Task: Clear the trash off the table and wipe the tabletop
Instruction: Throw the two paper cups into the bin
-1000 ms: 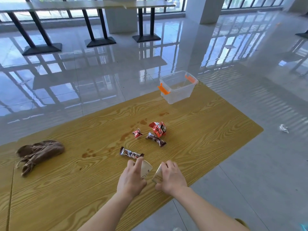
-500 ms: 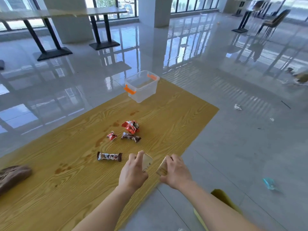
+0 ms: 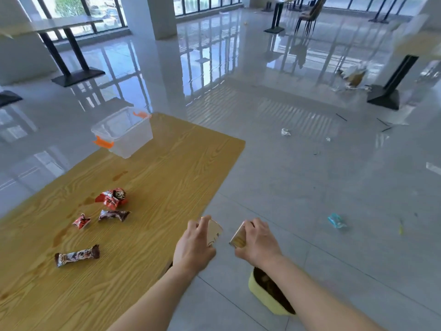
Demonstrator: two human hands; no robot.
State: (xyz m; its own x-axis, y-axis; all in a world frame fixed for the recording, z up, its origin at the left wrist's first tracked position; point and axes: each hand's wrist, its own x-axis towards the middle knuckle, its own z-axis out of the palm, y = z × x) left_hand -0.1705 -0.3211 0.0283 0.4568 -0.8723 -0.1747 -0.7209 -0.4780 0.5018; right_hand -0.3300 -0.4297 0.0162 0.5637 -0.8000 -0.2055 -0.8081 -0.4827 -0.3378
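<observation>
Though apart, hands around cups

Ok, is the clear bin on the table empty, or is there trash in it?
Empty: the clear bin has see-through walls that show nothing inside, and its top is open.

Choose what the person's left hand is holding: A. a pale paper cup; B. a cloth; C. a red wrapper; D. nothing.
A: the left hand curls round the pale paper cup; the crumpled red wrapper lies untouched on the table, and the right hand grips a tan cup.
</observation>
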